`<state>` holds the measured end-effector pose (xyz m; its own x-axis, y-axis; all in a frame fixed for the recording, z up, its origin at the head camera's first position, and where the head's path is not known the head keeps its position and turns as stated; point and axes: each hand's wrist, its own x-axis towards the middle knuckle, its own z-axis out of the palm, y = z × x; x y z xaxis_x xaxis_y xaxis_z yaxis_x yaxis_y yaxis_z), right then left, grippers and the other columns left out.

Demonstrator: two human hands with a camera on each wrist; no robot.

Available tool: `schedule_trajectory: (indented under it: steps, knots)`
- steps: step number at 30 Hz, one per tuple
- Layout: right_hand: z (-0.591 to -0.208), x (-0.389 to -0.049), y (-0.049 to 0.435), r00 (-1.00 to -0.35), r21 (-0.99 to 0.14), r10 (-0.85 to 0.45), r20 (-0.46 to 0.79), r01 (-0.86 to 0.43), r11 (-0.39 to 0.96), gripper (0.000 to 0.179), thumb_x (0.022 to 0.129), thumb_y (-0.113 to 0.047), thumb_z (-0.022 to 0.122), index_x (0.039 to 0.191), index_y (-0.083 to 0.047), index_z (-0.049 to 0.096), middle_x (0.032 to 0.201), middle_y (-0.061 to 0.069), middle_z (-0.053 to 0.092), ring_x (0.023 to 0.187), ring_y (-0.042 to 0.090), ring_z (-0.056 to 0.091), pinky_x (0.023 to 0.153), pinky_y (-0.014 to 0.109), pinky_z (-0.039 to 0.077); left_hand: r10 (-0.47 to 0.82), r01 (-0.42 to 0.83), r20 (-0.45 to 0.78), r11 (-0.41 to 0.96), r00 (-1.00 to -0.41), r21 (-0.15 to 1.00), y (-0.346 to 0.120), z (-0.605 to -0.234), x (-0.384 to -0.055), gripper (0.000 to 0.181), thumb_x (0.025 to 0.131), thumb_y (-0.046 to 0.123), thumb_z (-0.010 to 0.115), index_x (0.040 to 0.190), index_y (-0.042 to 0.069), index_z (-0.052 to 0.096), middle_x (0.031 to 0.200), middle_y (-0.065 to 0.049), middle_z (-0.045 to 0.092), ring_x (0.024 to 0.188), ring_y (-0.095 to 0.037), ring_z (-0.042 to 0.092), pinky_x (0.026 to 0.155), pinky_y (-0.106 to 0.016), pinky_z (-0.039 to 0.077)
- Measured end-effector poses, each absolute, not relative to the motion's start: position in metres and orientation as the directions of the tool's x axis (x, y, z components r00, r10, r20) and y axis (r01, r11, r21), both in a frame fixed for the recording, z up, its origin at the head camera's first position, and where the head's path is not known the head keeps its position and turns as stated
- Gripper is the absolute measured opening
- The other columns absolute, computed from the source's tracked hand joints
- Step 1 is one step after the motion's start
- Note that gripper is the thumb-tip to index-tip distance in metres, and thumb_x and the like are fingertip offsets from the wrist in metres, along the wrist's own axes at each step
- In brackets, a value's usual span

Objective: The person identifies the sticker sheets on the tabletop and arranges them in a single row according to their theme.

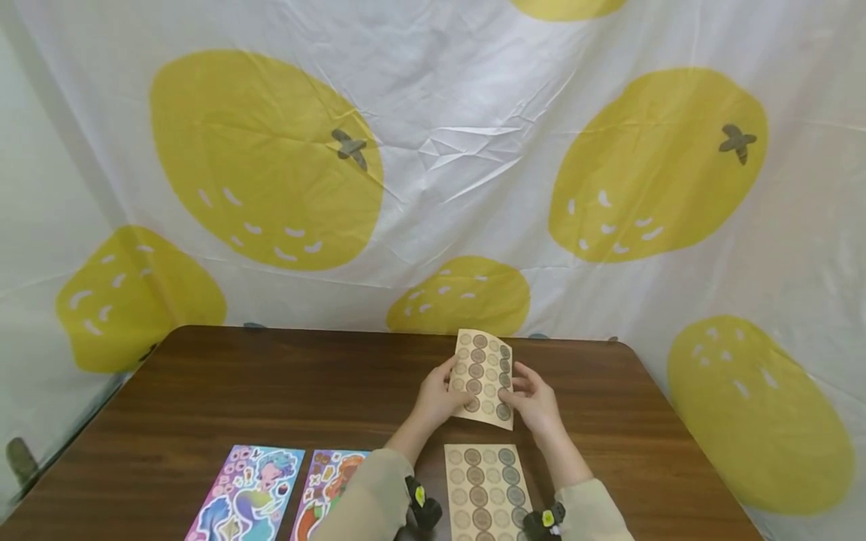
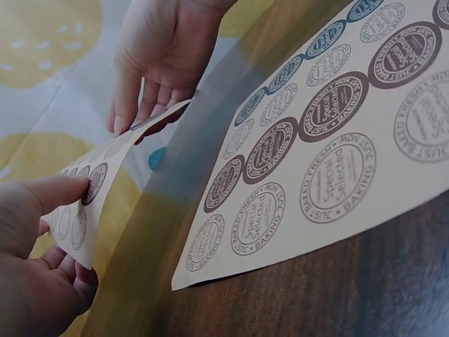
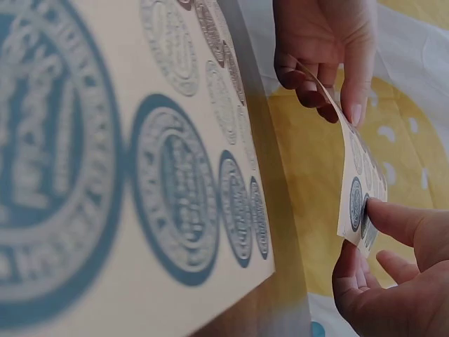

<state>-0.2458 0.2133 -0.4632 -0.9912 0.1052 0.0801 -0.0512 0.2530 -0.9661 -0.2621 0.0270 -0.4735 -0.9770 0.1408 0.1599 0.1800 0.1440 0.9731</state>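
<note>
Both hands hold up one cream sheet of round stickers [image 1: 483,368] over the far half of the table, slightly bowed. My left hand [image 1: 438,394] pinches its left edge, thumb on the printed face and fingers behind. On the opposite edge, my right hand [image 1: 536,402] grips it the same way. A second sheet of round stickers [image 1: 481,492] lies flat on the table between the forearms. In the left wrist view its round labels [image 2: 335,179] read "Special Selected", in rows of brown, blue-grey and outlined circles.
Left of the forearms lie a mermaid sticker sheet [image 1: 253,492] and another colourful sheet [image 1: 331,473], the latter partly covered by the left sleeve [image 1: 372,500]. A dark wood table [image 1: 325,383] runs back to a white curtain [image 1: 467,150] printed with yellow fruit.
</note>
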Motion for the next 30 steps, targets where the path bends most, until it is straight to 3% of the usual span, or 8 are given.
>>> schedule_trajectory:
  steps: [16,22,27,30]
  knots:
    - [-0.446,-0.240,0.216,-0.994,-0.976,0.095,0.058,-0.036,0.216,0.066,0.082,0.006,0.068,0.142,0.000,0.041,0.114,0.023,0.059,0.077,0.017,0.062,0.068,0.027,0.052,0.160,0.192,0.172,0.116,-0.972,0.975,0.018,-0.463,-0.256,0.080,0.072,-0.008,0.072,0.144,0.000,0.039,0.090,-0.009,0.055,0.064,-0.011,0.057,0.056,-0.024,0.052]
    - [-0.441,-0.236,0.219,-0.996,-0.979,0.083,0.037,-0.020,0.202,0.067,0.081,0.007,0.068,0.142,0.000,0.041,0.116,0.023,0.058,0.075,0.016,0.061,0.060,0.028,0.052,0.200,0.187,0.176,0.035,-0.964,0.982,0.016,-0.460,-0.254,0.079,0.073,-0.008,0.073,0.144,-0.003,0.038,0.090,-0.010,0.056,0.063,-0.010,0.057,0.055,-0.023,0.051]
    - [-0.437,-0.231,0.225,-0.998,-0.978,0.051,0.034,-0.023,0.207,0.069,0.082,0.007,0.068,0.143,0.001,0.038,0.116,0.023,0.057,0.073,0.016,0.061,0.060,0.029,0.052,0.239,0.172,0.175,-0.034,-0.955,0.985,0.013,-0.458,-0.249,0.076,0.074,-0.012,0.069,0.142,-0.007,0.037,0.087,-0.008,0.055,0.059,-0.009,0.050,0.052,-0.019,0.046]
    - [-0.436,-0.229,0.227,-0.999,-0.978,0.031,0.026,-0.019,0.209,0.070,0.081,0.007,0.067,0.144,0.001,0.037,0.116,0.023,0.057,0.074,0.018,0.062,0.061,0.030,0.053,0.267,0.152,0.160,-0.052,-0.950,0.987,0.012,-0.457,-0.248,0.076,0.074,-0.012,0.068,0.143,-0.006,0.036,0.090,-0.009,0.056,0.061,-0.009,0.053,0.056,-0.020,0.048]
